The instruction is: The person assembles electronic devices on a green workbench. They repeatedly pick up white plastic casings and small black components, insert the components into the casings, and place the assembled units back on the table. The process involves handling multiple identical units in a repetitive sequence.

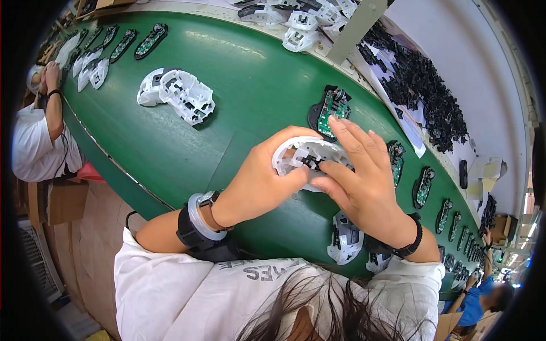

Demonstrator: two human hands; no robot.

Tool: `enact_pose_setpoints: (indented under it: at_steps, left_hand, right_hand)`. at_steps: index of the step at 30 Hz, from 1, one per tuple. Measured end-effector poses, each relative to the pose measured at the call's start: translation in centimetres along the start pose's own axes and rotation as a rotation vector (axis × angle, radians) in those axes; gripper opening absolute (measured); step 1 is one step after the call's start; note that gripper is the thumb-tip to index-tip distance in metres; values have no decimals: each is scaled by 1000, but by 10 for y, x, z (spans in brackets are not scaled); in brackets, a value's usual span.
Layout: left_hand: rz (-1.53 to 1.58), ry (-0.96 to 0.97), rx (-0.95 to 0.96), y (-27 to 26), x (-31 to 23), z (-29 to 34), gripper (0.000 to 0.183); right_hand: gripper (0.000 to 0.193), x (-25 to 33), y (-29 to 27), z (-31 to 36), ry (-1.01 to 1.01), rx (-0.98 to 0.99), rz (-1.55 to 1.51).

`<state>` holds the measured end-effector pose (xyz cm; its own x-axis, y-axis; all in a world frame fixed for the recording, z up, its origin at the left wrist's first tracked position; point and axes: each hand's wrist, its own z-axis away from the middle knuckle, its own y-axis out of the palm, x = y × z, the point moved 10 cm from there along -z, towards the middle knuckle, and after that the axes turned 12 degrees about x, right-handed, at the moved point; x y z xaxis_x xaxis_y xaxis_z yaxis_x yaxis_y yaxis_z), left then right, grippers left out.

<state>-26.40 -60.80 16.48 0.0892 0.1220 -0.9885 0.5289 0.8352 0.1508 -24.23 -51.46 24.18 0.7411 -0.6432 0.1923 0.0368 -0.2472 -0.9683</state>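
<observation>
Head view: a white plastic shell [310, 148] held above a green desk [256, 74].
The left hand [259, 179] clasps the shell's left side; the right hand [361, 173] dips thumb and forefinger inside, at a small black part [311, 162], whether pinching it I cannot tell. A circuit board [326, 116] lies just beyond.

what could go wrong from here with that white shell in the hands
The small black part inside the white shell might slip or sit crooked, as the left hand and right hand crowd around it.

The left hand grips the shell's side, so uneven pressure from the right could perhaps twist it loose.

The circuit-board unit lies uncovered just beyond the shell, so a stray finger might bump it.
</observation>
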Motion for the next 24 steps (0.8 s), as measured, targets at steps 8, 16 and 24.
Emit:
enact_pose_setpoints:
  at_steps: [8,16,24]
  left_hand:
    - [118,-22,36,2,0,-1,36]
    - [-2,-92,34,-3,0,-2,32]
    - [372,-274,160,-11,23,4,45]
  right_hand:
    - [34,14,-15,15,-292,-171,-70]
    - [25,40,11,7,-272,-117,323]
    - [22,-41,-30,34,-40,37,44]
